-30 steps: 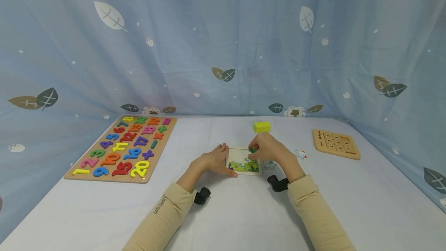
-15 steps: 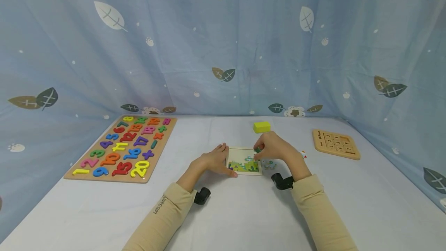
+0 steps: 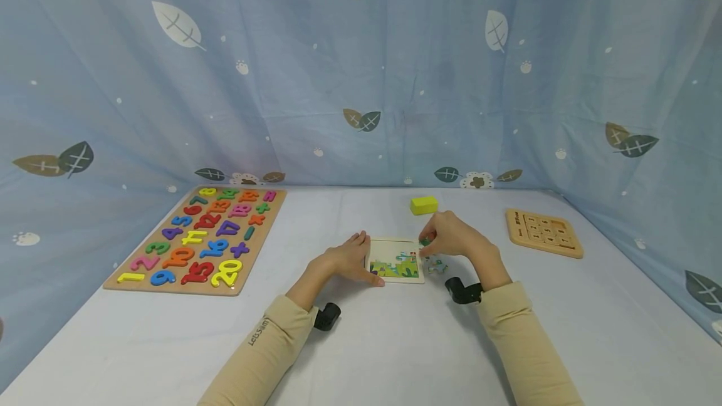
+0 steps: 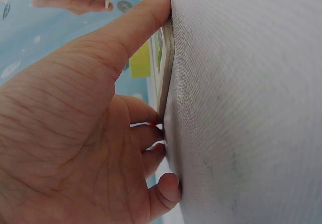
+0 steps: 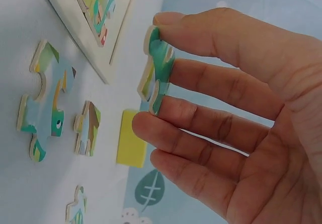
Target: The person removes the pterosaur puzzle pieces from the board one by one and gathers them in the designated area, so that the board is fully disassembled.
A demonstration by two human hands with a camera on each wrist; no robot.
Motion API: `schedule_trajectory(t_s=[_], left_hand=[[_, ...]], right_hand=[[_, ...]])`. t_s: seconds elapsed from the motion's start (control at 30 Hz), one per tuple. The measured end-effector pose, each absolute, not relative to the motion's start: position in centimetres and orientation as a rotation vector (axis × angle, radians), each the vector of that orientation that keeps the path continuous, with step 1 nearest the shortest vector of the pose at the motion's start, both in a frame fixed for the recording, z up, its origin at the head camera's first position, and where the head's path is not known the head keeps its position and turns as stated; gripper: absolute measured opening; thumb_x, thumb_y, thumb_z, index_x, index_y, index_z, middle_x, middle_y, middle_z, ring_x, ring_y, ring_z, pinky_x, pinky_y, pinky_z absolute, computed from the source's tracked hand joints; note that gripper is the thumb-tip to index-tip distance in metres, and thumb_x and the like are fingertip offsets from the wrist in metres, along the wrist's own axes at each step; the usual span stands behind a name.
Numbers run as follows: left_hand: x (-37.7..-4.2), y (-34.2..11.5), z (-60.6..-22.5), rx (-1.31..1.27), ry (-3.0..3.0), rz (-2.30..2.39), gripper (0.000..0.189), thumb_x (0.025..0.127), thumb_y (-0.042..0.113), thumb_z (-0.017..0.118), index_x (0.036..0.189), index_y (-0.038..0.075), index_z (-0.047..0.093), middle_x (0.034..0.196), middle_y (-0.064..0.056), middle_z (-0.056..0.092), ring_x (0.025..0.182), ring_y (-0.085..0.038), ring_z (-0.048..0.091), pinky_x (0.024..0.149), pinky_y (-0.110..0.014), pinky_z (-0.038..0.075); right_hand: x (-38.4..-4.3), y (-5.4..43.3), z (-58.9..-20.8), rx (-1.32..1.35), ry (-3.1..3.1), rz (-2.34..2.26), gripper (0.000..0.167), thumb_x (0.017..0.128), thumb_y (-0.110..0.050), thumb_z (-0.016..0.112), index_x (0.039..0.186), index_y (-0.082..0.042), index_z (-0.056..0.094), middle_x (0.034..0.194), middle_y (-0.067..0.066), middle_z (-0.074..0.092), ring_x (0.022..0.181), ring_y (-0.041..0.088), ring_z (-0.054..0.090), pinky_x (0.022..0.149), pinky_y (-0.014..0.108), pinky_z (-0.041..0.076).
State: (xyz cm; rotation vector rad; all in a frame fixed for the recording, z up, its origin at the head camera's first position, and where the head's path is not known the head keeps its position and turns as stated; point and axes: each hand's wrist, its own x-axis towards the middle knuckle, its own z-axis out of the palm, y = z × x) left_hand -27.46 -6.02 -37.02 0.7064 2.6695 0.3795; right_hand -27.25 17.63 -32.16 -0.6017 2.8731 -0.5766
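A shallow framed jigsaw puzzle (image 3: pixel 386 248) lies mid-table, its lower part and right side filled with a green picture, its upper left pale. My left hand (image 3: pixel 346 259) braces its left side; the thumb presses on the near edge and the other fingers rest at the side and on the cloth. Just off the right edge, my right hand (image 3: pixel 450 235) pinches a green-and-blue puzzle piece (image 5: pixel 161 58) between thumb and fingers, raised above the table. Beside the frame, the right wrist view shows loose pieces: a large one (image 5: pixel 48 108), a smaller one (image 5: pixel 88 128) and another (image 5: pixel 76 206).
A yellow block (image 3: pixel 424 205) stands behind the puzzle. To the left lies a large board (image 3: pixel 169 291) of coloured numbers. A wooden number-tile board (image 3: pixel 516 229) is at the right. A patterned blue curtain (image 3: pixel 282 80) hangs behind the white table.
My right hand has moved rightward from over the puzzle to just past its right edge, still pinching a piece. The puzzle's right side is now uncovered. The left hand has stayed put.
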Motion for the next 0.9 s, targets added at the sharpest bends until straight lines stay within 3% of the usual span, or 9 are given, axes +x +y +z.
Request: schedule_trajectory(t_s=[0.43,0.9], left_hand=[[-27.6,-6.0,-37.2,0.713,2.667,0.387,0.106,0.083,0.053,0.069,0.153,-0.003,0.012,0.162,-0.017,0.007,0.151,-0.029,0.008,0.117,-0.052,0.022],[-27.5,-6.0,-37.1,0.693,2.661,0.384,0.107,0.083,0.055,0.068,0.153,-0.002,0.010,0.162,-0.015,0.005,0.151,-0.028,0.006,0.117,-0.053,0.021]], right_hand=[[-27.1,18.5,-32.0,-0.540,2.875,-0.535,0.031,0.078,-0.016,0.079,0.102,0.002,0.074,0.056,-0.001,0.041,0.055,0.011,0.036,0.054,0.025,0.032],[-27.3,19.5,-32.0,-0.495,2.858,-0.541,0.030,0.076,-0.016,0.080,0.101,0.000,0.075,0.068,0.003,0.059,0.063,0.013,0.046,0.058,0.025,0.038]])
